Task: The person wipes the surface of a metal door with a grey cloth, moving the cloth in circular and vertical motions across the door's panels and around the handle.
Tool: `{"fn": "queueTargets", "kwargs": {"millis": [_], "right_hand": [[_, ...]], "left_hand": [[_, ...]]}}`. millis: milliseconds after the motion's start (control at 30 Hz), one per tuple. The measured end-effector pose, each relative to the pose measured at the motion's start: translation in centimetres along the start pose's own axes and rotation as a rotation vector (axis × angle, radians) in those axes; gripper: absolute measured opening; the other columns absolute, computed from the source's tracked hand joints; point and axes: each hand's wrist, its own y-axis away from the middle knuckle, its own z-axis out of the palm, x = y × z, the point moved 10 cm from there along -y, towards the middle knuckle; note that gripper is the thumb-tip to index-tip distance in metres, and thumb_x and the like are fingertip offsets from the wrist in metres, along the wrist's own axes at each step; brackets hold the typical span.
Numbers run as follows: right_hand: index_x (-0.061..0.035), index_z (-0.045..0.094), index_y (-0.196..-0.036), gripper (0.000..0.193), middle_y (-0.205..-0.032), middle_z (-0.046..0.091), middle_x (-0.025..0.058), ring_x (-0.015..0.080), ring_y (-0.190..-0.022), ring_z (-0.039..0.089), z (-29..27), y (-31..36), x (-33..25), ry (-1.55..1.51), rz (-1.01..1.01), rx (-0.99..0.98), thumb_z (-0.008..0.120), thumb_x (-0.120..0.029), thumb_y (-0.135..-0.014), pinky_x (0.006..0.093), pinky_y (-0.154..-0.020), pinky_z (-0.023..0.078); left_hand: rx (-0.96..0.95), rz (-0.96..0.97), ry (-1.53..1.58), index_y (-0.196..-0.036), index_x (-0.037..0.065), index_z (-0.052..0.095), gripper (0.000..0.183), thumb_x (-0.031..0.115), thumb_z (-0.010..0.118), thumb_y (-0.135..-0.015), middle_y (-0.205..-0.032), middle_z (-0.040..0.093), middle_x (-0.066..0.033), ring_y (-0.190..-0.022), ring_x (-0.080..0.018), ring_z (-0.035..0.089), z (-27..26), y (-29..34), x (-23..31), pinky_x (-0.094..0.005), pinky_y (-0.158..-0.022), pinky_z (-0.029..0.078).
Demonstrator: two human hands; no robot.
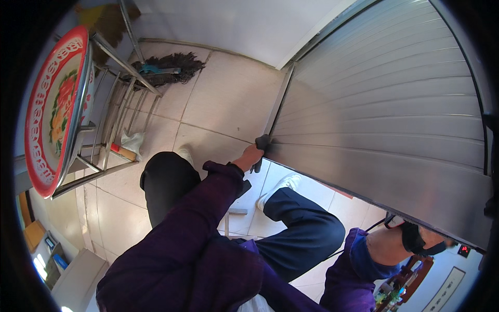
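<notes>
A large grey slatted metal panel [379,99], like a door leaf, fills the upper right, tilted. My left hand [251,157] reaches to its lower left corner, fingers curled at the edge; dark material covers the fingers. My right hand [429,238], with a black strap [412,239] round it, is at the panel's lower edge on the far right. The panel hides its fingers. Both arms wear dark purple sleeves, the right one pushed up. Below the panel are my bent legs in dark trousers [301,223] and a white shoe [280,190].
On the left, a metal rack [117,125] holds a red-rimmed flowered tray [39,140]. A dark feathery brush or duster [176,70] lies on the tiled floor [208,104] by the wall. A plastic bag [133,141] sits by the rack. A shelf with ornaments [410,281] is at lower right.
</notes>
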Motion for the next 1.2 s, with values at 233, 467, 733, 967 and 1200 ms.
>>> {"fn": "queueTargets", "kwargs": {"millis": [233,467,733,967,1200], "right_hand": [[0.0017,0.060,-0.121,0.036,-0.109,0.068,0.0134,0.0279,-0.094,0.066,0.3,0.0,0.4,-0.034,0.012,0.000,0.068,-0.019,-0.092,0.0411,-0.086,0.054],[0.0025,0.059,-0.123,0.039,-0.110,0.067,0.0130,0.0267,-0.094,0.065,1.6,-1.2,0.3,-0.099,-0.007,0.005,0.068,-0.020,-0.093,0.0414,-0.087,0.053],[0.0033,0.057,-0.126,0.042,-0.112,0.067,0.0126,0.0253,-0.095,0.064,3.1,-2.9,-0.3,-0.196,0.001,-0.026,0.069,-0.021,-0.094,0.0418,-0.089,0.052],[0.0036,0.063,-0.117,0.033,-0.114,0.063,0.0162,0.0334,-0.108,0.062,3.5,-3.8,-0.8,-0.408,0.077,0.010,0.069,-0.016,-0.091,0.0437,-0.099,0.046],[0.0024,0.066,-0.115,0.028,-0.110,0.065,0.0159,0.0354,-0.103,0.065,3.3,-4.6,-2.2,-0.323,-0.056,0.013,0.069,-0.011,-0.090,0.0436,-0.094,0.050]], "left_hand": [[-0.001,0.005,0.076,-0.111,-0.007,0.069,0.039,0.026,0.067,-0.089,-0.097,0.073,-0.0228,-0.088,-0.0352,0.072,0.2,0.7,1.5,-0.0458,-0.078,0.056],[-0.012,0.140,0.105,-0.106,-0.007,0.073,0.047,0.037,0.070,-0.091,-0.091,0.073,-0.0169,-0.077,-0.0265,0.071,-1.2,4.6,8.5,-0.0404,-0.069,0.055],[-0.108,0.396,0.212,-0.110,-0.009,0.070,0.046,0.033,0.071,-0.091,-0.098,0.072,-0.0156,-0.084,-0.0207,0.069,-2.4,14.4,22.8,-0.0347,-0.071,0.054],[-0.203,0.678,0.264,-0.120,-0.010,0.067,0.055,0.036,0.074,-0.091,-0.106,0.071,-0.0128,-0.093,-0.0167,0.065,-4.3,28.4,39.0,-0.0330,-0.081,0.052],[-0.126,1.523,0.374,-0.134,-0.003,0.062,0.044,0.012,0.074,-0.094,-0.109,0.063,-0.0029,-0.097,-0.0126,0.058,-6.0,40.9,49.2,-0.0295,-0.086,0.049]]}}
